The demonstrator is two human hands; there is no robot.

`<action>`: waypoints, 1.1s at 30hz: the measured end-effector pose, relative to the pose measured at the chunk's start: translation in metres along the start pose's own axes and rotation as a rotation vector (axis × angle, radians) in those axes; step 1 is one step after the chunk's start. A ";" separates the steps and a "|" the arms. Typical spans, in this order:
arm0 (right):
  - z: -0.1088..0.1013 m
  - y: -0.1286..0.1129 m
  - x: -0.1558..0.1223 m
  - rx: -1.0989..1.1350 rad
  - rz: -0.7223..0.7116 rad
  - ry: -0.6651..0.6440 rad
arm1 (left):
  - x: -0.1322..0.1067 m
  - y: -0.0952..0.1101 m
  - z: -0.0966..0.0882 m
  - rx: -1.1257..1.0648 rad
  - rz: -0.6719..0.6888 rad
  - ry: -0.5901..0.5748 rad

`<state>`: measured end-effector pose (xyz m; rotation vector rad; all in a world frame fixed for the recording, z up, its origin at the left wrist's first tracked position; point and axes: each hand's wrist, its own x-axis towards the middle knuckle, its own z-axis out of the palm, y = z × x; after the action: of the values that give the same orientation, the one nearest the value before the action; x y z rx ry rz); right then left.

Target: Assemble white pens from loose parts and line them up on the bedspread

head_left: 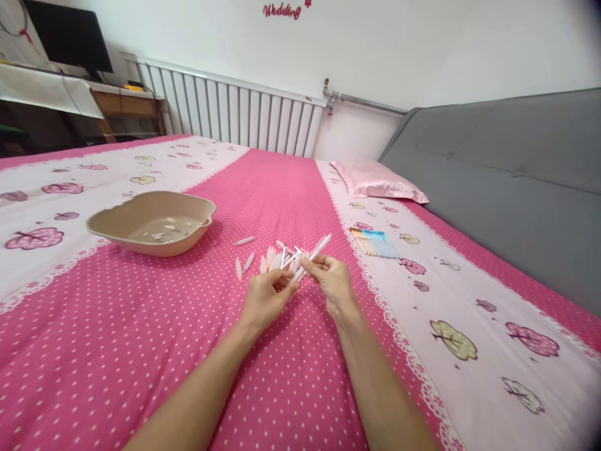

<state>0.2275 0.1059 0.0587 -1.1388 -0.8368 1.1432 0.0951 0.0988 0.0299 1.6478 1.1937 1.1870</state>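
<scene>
My left hand (270, 295) and my right hand (332, 280) come together over the pink bedspread, fingers closed. Between them is a slim, pale pink pen (321, 245), tilted up to the right. The right thumb and fingers pinch its middle, while the left fingertips close on its lower end. Just beyond the fingers lies a loose pile of pale pink pen parts (271, 255) with thin white sticks (288, 259) among them; my hands partly hide this pile. Several more pink pieces (248, 262) lie apart to its left.
A beige basin (150, 244) with small white pieces inside stands on the left. To the right is a neat row of pens (374, 243) with orange and blue ends. A pink pillow (378, 181) lies farther back, beside the grey headboard (498, 150). A white radiator (225, 106) lines the wall.
</scene>
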 end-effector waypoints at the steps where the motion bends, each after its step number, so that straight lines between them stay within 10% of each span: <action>1: 0.000 0.000 0.000 0.006 -0.005 -0.009 | 0.001 0.001 0.000 -0.053 -0.023 -0.018; 13: -0.018 -0.016 0.001 0.084 0.041 -0.271 | 0.000 0.009 -0.009 -0.640 -0.346 -0.386; 23: -0.015 -0.014 0.002 0.164 0.004 -0.191 | 0.005 0.001 -0.002 -0.171 0.043 0.095; 33: -0.013 -0.015 0.001 0.208 0.003 -0.192 | 0.004 0.004 -0.006 -0.386 -0.222 -0.025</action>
<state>0.2437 0.1035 0.0699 -0.8686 -0.8403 1.3249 0.0908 0.1015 0.0363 1.2079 1.0244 1.1658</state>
